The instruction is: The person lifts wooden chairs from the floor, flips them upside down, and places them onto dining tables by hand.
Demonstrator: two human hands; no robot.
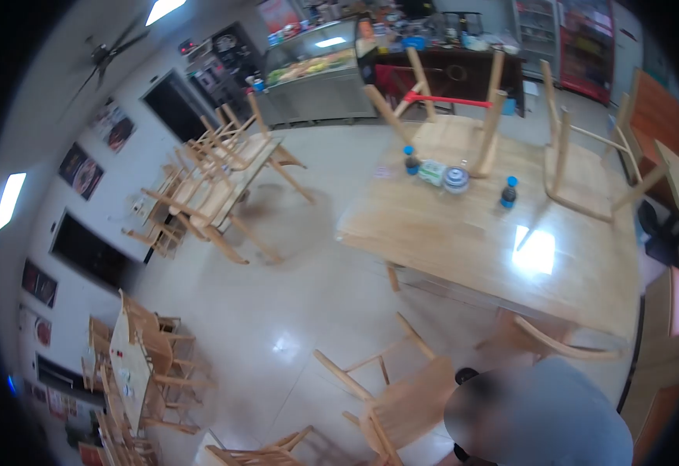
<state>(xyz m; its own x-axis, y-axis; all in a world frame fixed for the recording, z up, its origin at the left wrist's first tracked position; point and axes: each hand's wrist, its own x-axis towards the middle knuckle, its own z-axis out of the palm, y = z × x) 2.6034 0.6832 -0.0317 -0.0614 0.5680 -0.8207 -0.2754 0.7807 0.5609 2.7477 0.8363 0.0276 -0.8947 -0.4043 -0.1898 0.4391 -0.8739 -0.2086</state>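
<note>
Neither of my hands is in the picture. Closest to me is a wooden chair (pixel 411 400), tilted, with its legs sticking up and to the left. A person in a grey-blue shirt (pixel 549 412) bends over beside it; whether they grip it is hidden. Behind them stands a light wooden table (pixel 448 233) with upturned chairs resting on top, one an armchair (pixel 448 144) with a red band across its legs, another a chair (pixel 584 179) at the right. Small blue-capped bottles (pixel 508 193), a white-green packet (pixel 432 173) and a round blue-and-white container (pixel 455 180) sit on the tabletop.
Another table (pixel 254 167) at the left carries several upturned chairs. A further table (pixel 128 373) with chairs stands at lower left. A glass display counter (pixel 316 81) and a red-framed fridge (pixel 586 50) are at the back. Another wooden chair (pixel 549 338) stands by the near table's edge.
</note>
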